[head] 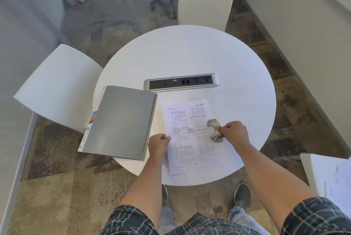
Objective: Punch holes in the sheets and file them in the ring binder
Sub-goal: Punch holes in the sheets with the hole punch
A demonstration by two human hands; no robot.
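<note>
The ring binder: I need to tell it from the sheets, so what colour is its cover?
Plain grey, seen in the head view: the ring binder.

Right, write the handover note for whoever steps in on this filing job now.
Left hand: grips the left edge of the printed sheets, which lie flat on the round table.
Right hand: grips the hole punch, set over the sheets' right edge.
Ring binder: closed, left of the sheets.
Done: punch placed on the sheets; whether holes are cut cannot be told.
Left: finish punching, open the binder, file the sheets.
</note>
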